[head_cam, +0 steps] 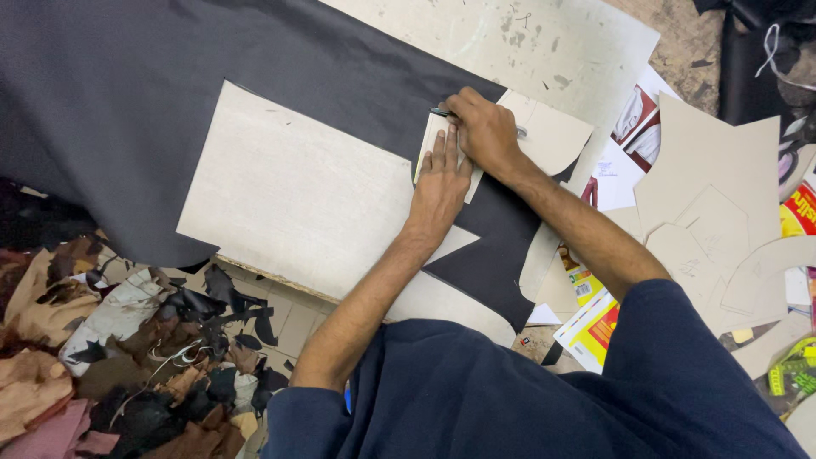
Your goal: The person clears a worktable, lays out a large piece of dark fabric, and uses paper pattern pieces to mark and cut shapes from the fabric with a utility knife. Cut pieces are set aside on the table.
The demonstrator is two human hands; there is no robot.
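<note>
Here the left hand (440,183) is lying flat, fingers (448,144) stretched out and together, pressing a small pale card template (427,140) down onto the black sheet material (127,102) that is covering the far left of the desk (544,38). The right hand (484,127) is sitting just beyond it, fingers curled shut around a slim dark pen-like tool (439,111) whose tip is resting at the template's far edge. A large pale board (289,191) is lying just to the left of the template, on the same black sheet.

The likeliest slip, as I judge it, is the template creeping sideways: only one flat palm is holding it, and the tool is pushing against its edge, so the traced line could be wandering off. The black sheet is hanging over the near edge of the desk, and its weight could be dragging the work. The tool is also running close to the left fingertips.

To the right, more pale card patterns (718,183) are lying fanned out. Near them a flat yellow and red package (595,327) is poking out beside the right forearm, a white sheet with a red and black picture (637,127) is lying further off, and a yellow-red label (799,211) and a green one (795,374) are showing at the right edge. Leather scraps (127,357) are heaped on the floor at near left.
</note>
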